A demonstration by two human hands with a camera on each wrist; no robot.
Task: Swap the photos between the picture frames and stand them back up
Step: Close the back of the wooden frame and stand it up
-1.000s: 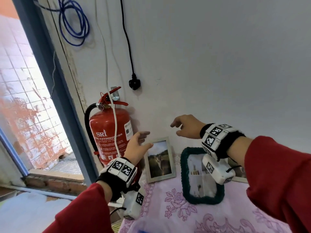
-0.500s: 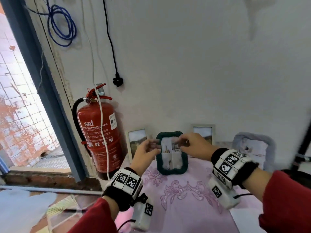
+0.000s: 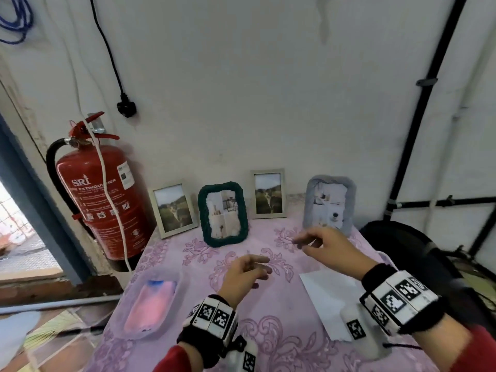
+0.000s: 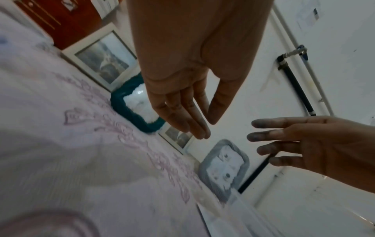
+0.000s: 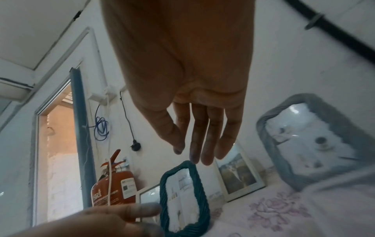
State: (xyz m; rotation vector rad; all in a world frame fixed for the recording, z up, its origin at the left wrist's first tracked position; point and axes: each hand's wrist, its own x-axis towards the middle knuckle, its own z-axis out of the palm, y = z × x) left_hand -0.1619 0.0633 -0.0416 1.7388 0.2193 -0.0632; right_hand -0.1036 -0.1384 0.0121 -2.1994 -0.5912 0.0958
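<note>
four frames upright along the far wall: green frame [image 3: 222,214] second from left, grey frame [image 3: 329,204] far right. your left hand [image 3: 243,275] and right hand [image 3: 328,247] hover spread, empty, above the tablecloth [image 3: 271,328].

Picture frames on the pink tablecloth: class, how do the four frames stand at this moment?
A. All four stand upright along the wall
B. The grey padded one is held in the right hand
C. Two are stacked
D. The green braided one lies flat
A. The left pale frame, green braided frame, right pale frame and grey padded frame all stand upright; the left hand and right hand hold nothing.
</note>
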